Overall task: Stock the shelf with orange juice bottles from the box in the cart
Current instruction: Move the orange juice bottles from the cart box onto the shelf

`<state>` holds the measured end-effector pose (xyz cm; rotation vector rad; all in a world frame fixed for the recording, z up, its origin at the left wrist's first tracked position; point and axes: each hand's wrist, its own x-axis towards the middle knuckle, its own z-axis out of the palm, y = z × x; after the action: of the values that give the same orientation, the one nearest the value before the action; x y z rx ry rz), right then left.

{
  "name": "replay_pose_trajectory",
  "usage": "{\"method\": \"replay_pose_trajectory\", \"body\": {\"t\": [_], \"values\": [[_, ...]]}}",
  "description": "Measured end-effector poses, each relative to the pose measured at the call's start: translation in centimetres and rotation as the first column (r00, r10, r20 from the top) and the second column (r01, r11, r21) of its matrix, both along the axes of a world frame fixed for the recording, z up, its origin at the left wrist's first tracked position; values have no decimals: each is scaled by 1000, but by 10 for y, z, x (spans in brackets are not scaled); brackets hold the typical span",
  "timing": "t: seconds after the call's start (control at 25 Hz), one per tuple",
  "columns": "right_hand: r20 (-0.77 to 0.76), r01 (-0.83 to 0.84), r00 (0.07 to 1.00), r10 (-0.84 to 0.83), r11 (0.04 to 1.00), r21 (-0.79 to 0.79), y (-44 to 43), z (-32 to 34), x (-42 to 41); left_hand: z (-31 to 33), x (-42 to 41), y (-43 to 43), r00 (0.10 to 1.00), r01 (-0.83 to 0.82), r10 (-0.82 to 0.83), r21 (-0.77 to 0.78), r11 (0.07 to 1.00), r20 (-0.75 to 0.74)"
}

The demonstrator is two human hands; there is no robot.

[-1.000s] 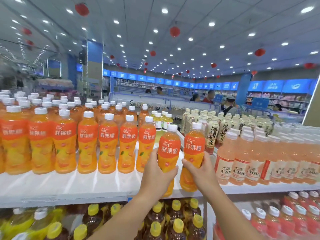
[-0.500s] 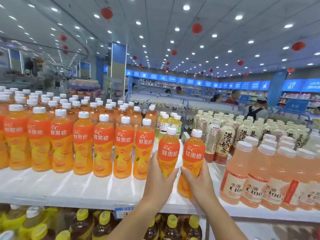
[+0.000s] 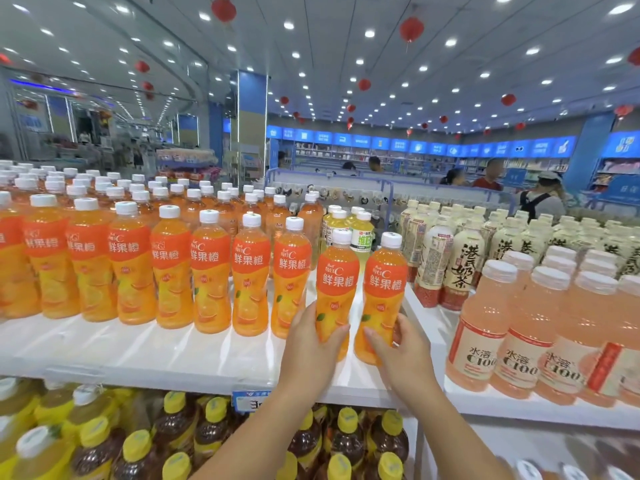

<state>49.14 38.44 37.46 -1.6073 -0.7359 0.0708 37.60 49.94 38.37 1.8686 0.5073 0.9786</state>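
— How far along are you?

— Nearly there, I'd judge. The front row of orange juice bottles (image 3: 211, 271) runs across the white shelf (image 3: 138, 351); I'm adding two at its right end.

— What have you got hold of?

— My left hand (image 3: 311, 344) is wrapped round one orange juice bottle (image 3: 336, 289), my right hand (image 3: 401, 351) round its neighbour (image 3: 382, 292), fingers closed on the lower halves. Both stand just forward of the row, beside the milk tea bottles (image 3: 464, 268).

— What's left?

— Pushing them back in line. The cart and box aren't visible, so remaining stock I cannot tell.

Bright, even light from ceiling spotlights (image 3: 369, 33) — edges bowed, lower-right corner blurred.
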Motion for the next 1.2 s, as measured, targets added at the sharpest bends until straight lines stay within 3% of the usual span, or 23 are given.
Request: {"method": "replay_pose_trajectory", "body": {"t": [0.24,0.68,1.2], "values": [[-1,10,1000,-10,997,-70,14,5,17,1,22,5,996,-89,89,-19,996,-25],[-90,-95,992,93,995,-10,27,4,33,0,44,12,990,-141,142,-36,989,8],[-89,-170,982,167,985,-23,25,6,31,2,37,10,980,-160,172,-118,980,95]]}}
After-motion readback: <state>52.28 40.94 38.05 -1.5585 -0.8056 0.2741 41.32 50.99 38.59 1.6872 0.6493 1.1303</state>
